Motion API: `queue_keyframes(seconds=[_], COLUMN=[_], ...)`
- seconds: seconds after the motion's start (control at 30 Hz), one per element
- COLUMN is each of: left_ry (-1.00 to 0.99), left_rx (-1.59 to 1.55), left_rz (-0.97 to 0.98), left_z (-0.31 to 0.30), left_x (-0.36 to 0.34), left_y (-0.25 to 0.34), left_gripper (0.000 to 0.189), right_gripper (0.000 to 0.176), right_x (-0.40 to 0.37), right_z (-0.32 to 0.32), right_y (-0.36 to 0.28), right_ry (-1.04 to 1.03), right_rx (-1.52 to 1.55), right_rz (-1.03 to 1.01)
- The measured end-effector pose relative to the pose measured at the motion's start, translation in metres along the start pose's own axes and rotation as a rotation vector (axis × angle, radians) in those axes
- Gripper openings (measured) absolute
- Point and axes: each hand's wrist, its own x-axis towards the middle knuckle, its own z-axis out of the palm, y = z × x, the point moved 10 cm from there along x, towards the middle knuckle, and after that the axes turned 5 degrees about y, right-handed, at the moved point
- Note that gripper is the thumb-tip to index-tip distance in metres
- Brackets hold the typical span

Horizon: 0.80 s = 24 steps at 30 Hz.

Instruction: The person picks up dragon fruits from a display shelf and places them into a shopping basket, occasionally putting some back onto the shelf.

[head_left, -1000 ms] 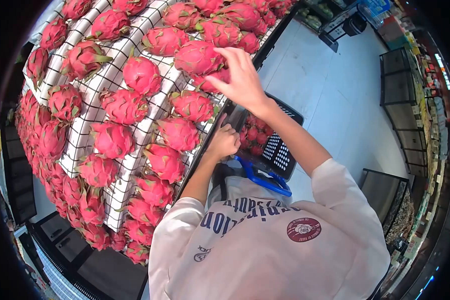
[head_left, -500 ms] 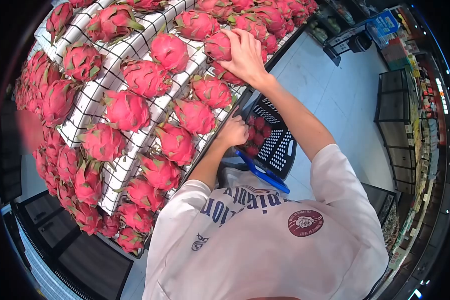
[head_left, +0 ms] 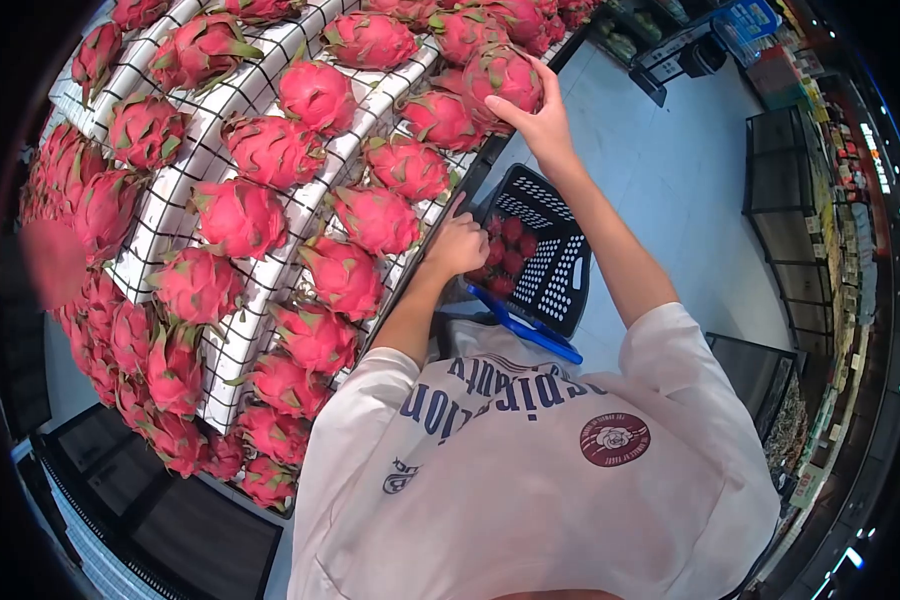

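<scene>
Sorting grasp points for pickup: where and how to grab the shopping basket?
Blue handle, middle of the bar, from above on the shirt side. It's a long, narrow bar by the near edge of the basket, away from the fruit inside. Probably easiest to wrap; can't tell whether it pivots.

The one camera sits on the person's head and looks forward and down. It is nearest to the white short-sleeved shirt with dark blue letters (head_left: 530,480), at the bottom. The pink dragon fruits with green tips (head_left: 240,218) come at left, and the pale tiled floor (head_left: 660,170) is farther. The wide view bends toward dark, round edges.
</scene>
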Motion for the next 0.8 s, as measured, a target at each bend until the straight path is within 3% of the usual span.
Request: queue_keyframes(seconds=[0.07,0.13,0.3,0.4,0.6,0.8], left_ry=[-0.025,-0.023,-0.061,-0.04,-0.122,-0.235], left_rx=[0.06,0.069,0.149,0.121,0.121,0.169], left_rz=[0.011,0.019,0.035,0.042,-0.008,-0.073], left_z=[-0.002,0.002,0.003,-0.003,-0.002,0.006], left_x=[0.001,0.0,0.003,0.006,0.012,0.024], left_y=[0.002,0.001,0.002,0.007,0.012,0.017], left_gripper=[0.017,0.018,0.019,0.017,0.011,0.007], right_gripper=[0.09,0.092,0.106,0.107,0.105,0.112], right_x=[-0.027,-0.051,-0.113,-0.167,-0.283,-0.386], right_z=[-0.03,-0.07,-0.165,-0.231,-0.264,-0.278], right_y=[0.018,0.043,0.132,0.224,0.316,0.448], right_ry=[0.055,0.11,0.292,0.459,0.578,0.589], right_rx=[0.136,0.049,-0.163,-0.275,-0.036,-0.094], right_rz=[0.075,0.102,0.452,0.603,1.044,1.301])
